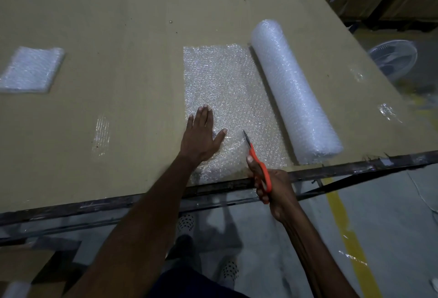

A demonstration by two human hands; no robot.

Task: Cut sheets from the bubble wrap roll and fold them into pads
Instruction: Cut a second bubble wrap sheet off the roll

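Note:
The bubble wrap roll (pixel 294 89) lies on the cardboard-covered table (pixel 118 25), right of centre. An unrolled sheet (pixel 225 79) stretches left from it, flat on the table. My left hand (pixel 201 136) presses flat on the sheet's near left part, fingers spread. My right hand (pixel 272 186) grips orange-handled scissors (pixel 257 160) at the sheet's near edge, the blades pointing away across the sheet, between my left hand and the roll. A folded bubble wrap pad (pixel 32 69) rests at the far left.
Small bubble wrap scraps (pixel 387 111) lie right of the roll, and a strip of clear tape (pixel 102 135) shines left of the sheet. The table's dark metal edge (pixel 94 203) runs along the front. A fan (pixel 395 60) stands on the floor at the right.

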